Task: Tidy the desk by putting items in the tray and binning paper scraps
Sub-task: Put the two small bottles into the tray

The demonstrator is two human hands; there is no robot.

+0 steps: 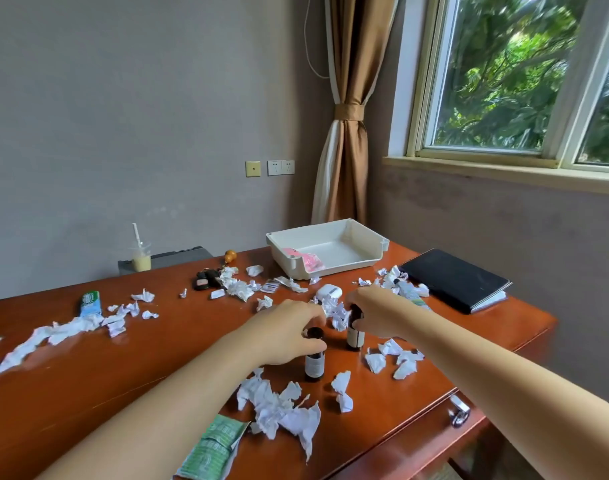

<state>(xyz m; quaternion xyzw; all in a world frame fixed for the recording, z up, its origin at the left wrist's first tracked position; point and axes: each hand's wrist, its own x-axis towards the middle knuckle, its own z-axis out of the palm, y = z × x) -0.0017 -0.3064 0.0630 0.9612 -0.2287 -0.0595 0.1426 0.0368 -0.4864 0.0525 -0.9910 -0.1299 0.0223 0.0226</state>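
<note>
We see two small dark brown glass bottles with pale labels standing upright at the centre of the frame: the left hand (289, 330) is clasped around the black cap of the nearer bottle (314, 362), and the right hand (376, 315) grips the top of the farther bottle (355, 332). Around them, crumpled white paper scraps (279, 410) litter the reddish-brown wooden desk (157, 358), too many for us to count. Above centre sits one white plastic tray (348, 251) holding a pink packet (310, 261). At right lies one black notebook (455, 278); two green packets show, one at left (90, 303) and one at bottom centre (213, 448).
</note>
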